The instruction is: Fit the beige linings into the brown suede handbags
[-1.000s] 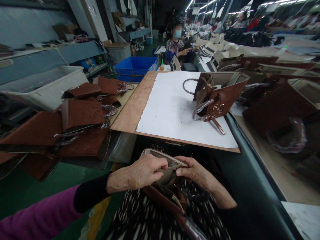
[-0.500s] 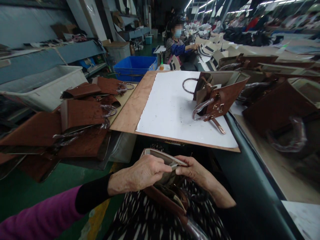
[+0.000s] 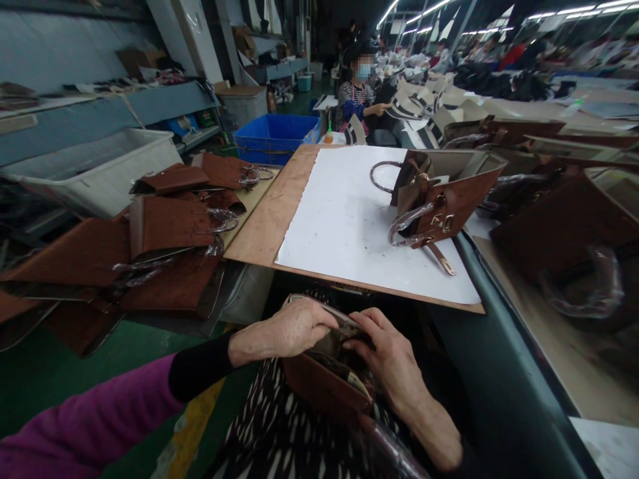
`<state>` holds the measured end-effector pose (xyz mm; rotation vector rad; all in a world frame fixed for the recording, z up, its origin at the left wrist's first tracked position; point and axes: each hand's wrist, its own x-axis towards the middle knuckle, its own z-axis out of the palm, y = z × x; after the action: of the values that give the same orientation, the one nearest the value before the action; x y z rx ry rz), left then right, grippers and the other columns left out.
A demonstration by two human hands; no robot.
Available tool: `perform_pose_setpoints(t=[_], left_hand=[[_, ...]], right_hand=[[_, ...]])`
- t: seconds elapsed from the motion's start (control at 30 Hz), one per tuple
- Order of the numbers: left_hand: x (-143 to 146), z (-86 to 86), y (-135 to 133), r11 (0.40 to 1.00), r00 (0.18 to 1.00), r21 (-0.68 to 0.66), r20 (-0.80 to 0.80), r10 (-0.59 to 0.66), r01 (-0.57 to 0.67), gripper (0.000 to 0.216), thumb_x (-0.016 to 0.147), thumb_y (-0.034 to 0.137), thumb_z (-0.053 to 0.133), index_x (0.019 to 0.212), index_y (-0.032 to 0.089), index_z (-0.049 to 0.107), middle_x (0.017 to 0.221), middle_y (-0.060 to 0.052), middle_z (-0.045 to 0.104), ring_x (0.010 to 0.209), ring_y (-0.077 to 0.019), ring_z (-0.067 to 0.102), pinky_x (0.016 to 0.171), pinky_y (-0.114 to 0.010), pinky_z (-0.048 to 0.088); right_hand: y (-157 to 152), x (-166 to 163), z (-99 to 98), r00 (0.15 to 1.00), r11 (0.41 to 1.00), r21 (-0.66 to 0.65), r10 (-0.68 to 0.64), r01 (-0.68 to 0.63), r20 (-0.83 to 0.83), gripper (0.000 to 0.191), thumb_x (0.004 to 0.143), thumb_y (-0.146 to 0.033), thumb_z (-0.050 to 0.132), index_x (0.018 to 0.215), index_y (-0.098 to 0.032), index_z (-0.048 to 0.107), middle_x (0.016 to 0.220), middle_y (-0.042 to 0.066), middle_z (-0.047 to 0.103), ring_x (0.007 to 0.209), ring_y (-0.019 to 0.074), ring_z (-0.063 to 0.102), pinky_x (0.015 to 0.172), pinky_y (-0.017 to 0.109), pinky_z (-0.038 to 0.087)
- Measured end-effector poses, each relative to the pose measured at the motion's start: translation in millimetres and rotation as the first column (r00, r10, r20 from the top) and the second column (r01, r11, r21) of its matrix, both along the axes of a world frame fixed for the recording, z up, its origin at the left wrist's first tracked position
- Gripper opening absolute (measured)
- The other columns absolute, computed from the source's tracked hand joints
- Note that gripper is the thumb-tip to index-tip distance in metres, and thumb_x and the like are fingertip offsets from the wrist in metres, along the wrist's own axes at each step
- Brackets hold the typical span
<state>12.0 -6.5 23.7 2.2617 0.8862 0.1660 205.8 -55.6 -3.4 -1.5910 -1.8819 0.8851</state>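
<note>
A brown handbag (image 3: 319, 386) rests in my lap, its mouth open and its pale lining showing. My left hand (image 3: 284, 329) is closed over the near-left rim of the bag. My right hand (image 3: 389, 359) grips the right side of the opening, with fingers curled down into the lining. A plastic-wrapped handle (image 3: 394, 449) trails from the bag toward the bottom edge of the view.
A wooden board with a white sheet (image 3: 349, 219) lies ahead, and a finished brown handbag (image 3: 439, 196) lies on its right side. Flat brown bags (image 3: 164, 233) are stacked at left. More bags (image 3: 564, 219) line the right bench. A masked person (image 3: 362, 93) works beyond a blue crate (image 3: 274, 136).
Both hands have pushed the bag's rim downward and inward, and the right hand has turned over with its fingers into the opening. The view has shifted slightly.
</note>
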Motion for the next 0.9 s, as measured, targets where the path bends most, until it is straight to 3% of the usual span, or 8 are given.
perform_pose_setpoints(t=[0.13,0.3,0.43,0.53,0.67,0.8,0.9], left_hand=[[-2,-6.7,-2,0.989,0.989,0.038,-0.019,0.145,-0.144,0.023,0.078,0.013,0.044,0.078,0.018,0.067,0.071,0.0,0.066,0.065,-0.0126,0.055,0.064,-0.021,0.038],[-4,-1.4,-7,0.968,0.962,0.082,-0.118,0.245,-0.237,0.021,0.08,0.018,0.046,0.07,0.016,0.065,0.069,-0.003,0.065,0.066,-0.0149,0.056,0.063,-0.023,0.039],[-10,4.3,-10,0.951,0.941,0.195,-0.195,0.278,-0.24,0.019,0.08,0.017,0.047,0.066,0.015,0.059,0.07,-0.004,0.061,0.07,-0.0164,0.054,0.065,-0.026,0.038],[-17,3.4,-8,0.929,0.945,0.276,-0.149,0.293,-0.245,0.013,0.079,0.017,0.05,0.069,0.016,0.057,0.08,-0.003,0.057,0.081,-0.0167,0.05,0.071,-0.027,0.039],[-26,-3.3,4,0.936,0.954,0.201,-0.025,0.299,-0.289,0.007,0.075,0.013,0.053,0.07,0.016,0.056,0.1,-0.004,0.051,0.093,-0.0166,0.048,0.081,-0.028,0.04],[-31,-8.2,11,0.96,0.972,0.157,0.074,0.222,-0.231,0.01,0.074,0.008,0.053,0.07,0.015,0.057,0.115,-0.006,0.048,0.109,-0.0203,0.042,0.095,-0.034,0.035],[-33,-7.4,8,0.972,0.98,0.162,0.129,0.149,-0.169,0.012,0.075,0.006,0.051,0.072,0.015,0.057,0.121,-0.006,0.047,0.115,-0.0201,0.038,0.1,-0.035,0.031]], right_hand=[[4,-5,5.1,0.994,0.997,-0.065,0.042,-0.048,-0.098,0.009,0.078,-0.025,0.055,0.081,-0.023,0.063,0.082,0.001,0.053,0.075,0.0169,0.054,0.066,0.028,0.042],[14,1,-1.0,0.975,0.995,-0.09,0.023,-0.044,-0.222,0.013,0.079,-0.027,0.054,0.074,-0.021,0.064,0.078,0.001,0.052,0.073,0.0162,0.052,0.063,0.028,0.04],[18,11,-5.8,0.953,0.987,-0.161,-0.045,-0.004,-0.301,0.014,0.076,-0.031,0.058,0.071,-0.02,0.066,0.083,0.002,0.054,0.074,0.0172,0.052,0.063,0.028,0.041],[20,18,-8.1,0.915,0.968,-0.252,-0.091,-0.013,-0.394,0.016,0.072,-0.035,0.062,0.073,-0.02,0.067,0.098,0.004,0.059,0.083,0.0206,0.054,0.069,0.029,0.044],[23,23,-11.2,0.871,0.895,-0.432,-0.119,-0.115,-0.477,0.023,0.073,-0.038,0.061,0.084,-0.018,0.066,0.075,0.002,0.063,0.069,0.0191,0.055,0.065,0.031,0.044],[23,21,-10.6,0.886,0.917,-0.39,-0.108,-0.086,-0.45,0.017,0.077,-0.034,0.056,0.086,-0.02,0.06,0.075,-0.001,0.059,0.067,0.016,0.052,0.061,0.028,0.044],[20,18,-7.3,0.934,0.956,-0.278,-0.017,-0.089,-0.357,0.016,0.082,-0.03,0.051,0.095,-0.023,0.056,0.082,0.0,0.057,0.073,0.0159,0.052,0.064,0.027,0.045]])
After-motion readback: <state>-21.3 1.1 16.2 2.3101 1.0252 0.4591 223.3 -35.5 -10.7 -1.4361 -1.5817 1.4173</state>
